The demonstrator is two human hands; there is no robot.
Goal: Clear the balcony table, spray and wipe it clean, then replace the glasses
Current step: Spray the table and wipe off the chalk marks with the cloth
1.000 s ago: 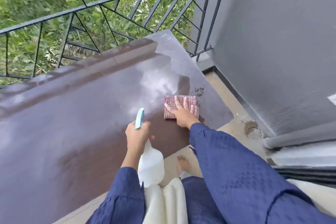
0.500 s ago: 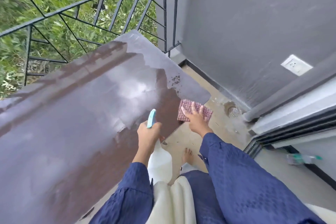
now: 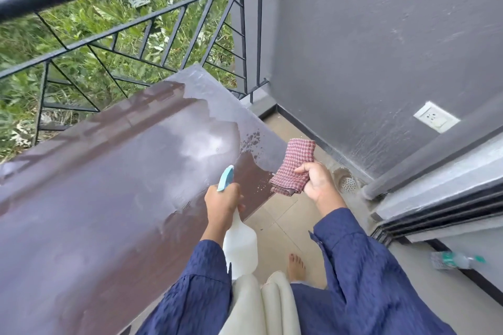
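Note:
The brown balcony table [image 3: 95, 198] fills the left and middle of the head view, its top streaked wet with a drier grey patch toward its right corner. My left hand [image 3: 221, 202] grips a white spray bottle [image 3: 241, 247] with a light blue trigger head, held over the table's near right edge. My right hand [image 3: 317, 181] holds a folded red checked cloth [image 3: 292, 168] in the air just past the table's right corner, off the surface. No glasses are in view.
A black metal railing [image 3: 136, 24] runs behind the table with greenery beyond. A grey wall [image 3: 367, 49] with a white socket [image 3: 435, 117] stands to the right. A floor drain [image 3: 348, 182], sliding door track [image 3: 435, 215] and a plastic bottle [image 3: 454, 260] lie on the tiled floor.
My right hand slid the cloth across the table's right corner, then lifted it off the edge and now grips it in the air. The view swung right.

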